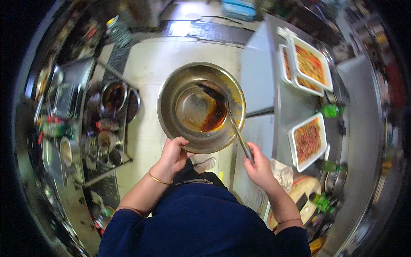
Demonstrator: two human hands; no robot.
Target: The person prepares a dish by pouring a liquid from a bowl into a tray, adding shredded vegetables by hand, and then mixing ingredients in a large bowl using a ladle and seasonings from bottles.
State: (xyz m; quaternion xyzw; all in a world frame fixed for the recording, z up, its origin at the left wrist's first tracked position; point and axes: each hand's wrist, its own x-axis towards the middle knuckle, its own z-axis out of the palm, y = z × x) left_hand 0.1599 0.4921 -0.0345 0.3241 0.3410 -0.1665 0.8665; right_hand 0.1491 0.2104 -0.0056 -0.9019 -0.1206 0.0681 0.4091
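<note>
A round stainless steel bowl (188, 106) is held out in front of my body. My left hand (175, 154) grips its near rim, thumb on top, with a gold-coloured bangle on the wrist. In my right hand (257, 165) is the handle of a metal spatula or ladle (239, 133), which crosses the bowl's right rim. Its dark head rests inside the bowl, towards the back. Dark reddish-brown sauce (214, 117) lies in the bowl's right part, and orange smears mark the right inner wall. The exact shape of the tool's head is hard to tell.
A steel counter on the right bears white trays of shredded food (310, 66), a white tray of chopped reddish food (306, 143), a cloth (282, 172) and a cutting board (297, 197). On the left stands a cart with a pot (114, 96) and containers. A large bottle (118, 32) stands beyond it.
</note>
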